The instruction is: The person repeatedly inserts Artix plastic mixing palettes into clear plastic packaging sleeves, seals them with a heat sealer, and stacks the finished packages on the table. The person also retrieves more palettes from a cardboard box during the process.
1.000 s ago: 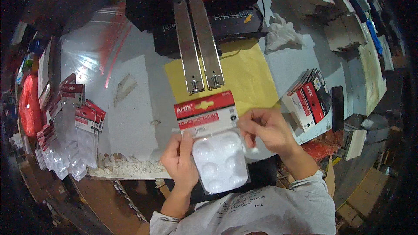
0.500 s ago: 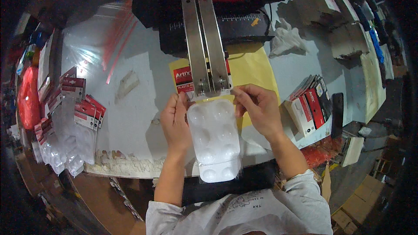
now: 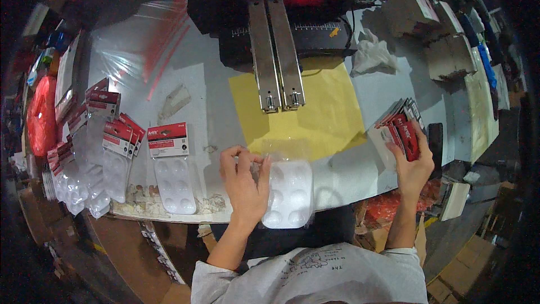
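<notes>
My left hand (image 3: 243, 183) grips a clear plastic blister tray (image 3: 291, 191) with round pockets at the table's near edge. The tray overhangs that edge, below a yellow sheet (image 3: 315, 107). My right hand (image 3: 415, 163) is far to the right, its fingers closed on a red header card (image 3: 406, 135) in a fanned stack of cards. A finished pack (image 3: 171, 166), a tray with a red header card, lies flat to the left of my left hand.
A black sealing machine (image 3: 281, 17) with two metal arms (image 3: 277, 62) reaches over the yellow sheet. Rows of finished packs (image 3: 98, 152) cover the table's left side. A crumpled white cloth (image 3: 371, 56) and cardboard boxes (image 3: 450, 56) sit at right.
Both hands held a pack under the machine's arms. Now a finished pack lies at left, my left hand holds a bare tray, and my right hand has swung right to the card stack.
</notes>
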`<state>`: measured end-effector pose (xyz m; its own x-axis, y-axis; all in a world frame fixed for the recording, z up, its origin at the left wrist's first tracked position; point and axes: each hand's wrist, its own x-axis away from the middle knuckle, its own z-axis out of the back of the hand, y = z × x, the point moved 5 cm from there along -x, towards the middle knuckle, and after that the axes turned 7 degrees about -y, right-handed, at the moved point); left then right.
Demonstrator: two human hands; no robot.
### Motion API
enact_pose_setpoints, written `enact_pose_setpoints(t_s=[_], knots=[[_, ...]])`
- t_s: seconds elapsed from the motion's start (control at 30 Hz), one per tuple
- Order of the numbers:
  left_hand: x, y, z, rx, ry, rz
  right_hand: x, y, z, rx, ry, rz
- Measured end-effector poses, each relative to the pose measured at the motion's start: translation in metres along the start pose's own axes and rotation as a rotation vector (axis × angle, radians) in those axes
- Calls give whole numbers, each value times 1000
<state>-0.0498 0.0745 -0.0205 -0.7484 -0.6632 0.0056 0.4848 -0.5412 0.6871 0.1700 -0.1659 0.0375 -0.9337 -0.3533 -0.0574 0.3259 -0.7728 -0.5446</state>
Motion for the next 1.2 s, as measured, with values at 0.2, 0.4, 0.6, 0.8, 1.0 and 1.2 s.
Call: enact_pose_setpoints(t_s=[0.2,0.4,0.6,0.8,1.0,1.2], knots=[[3,28,5,1055,-240,273,-3,-114,-25,-340,-414,555],[3,31,10,833,-185,164,-14,-141,-81,-503,-881,353],[-2,22,11,642,-209,181,-12,-149,-82,-422,-911,542],[-4,24,13,596,-159,115,-15,-150,-87,-307,-967,661],[-4,20,23,592,111,84,-24,-129,-83,-622,-757,305],[-5,13,22,637,223,145,8,-89,-97,-750,-1132,-214]])
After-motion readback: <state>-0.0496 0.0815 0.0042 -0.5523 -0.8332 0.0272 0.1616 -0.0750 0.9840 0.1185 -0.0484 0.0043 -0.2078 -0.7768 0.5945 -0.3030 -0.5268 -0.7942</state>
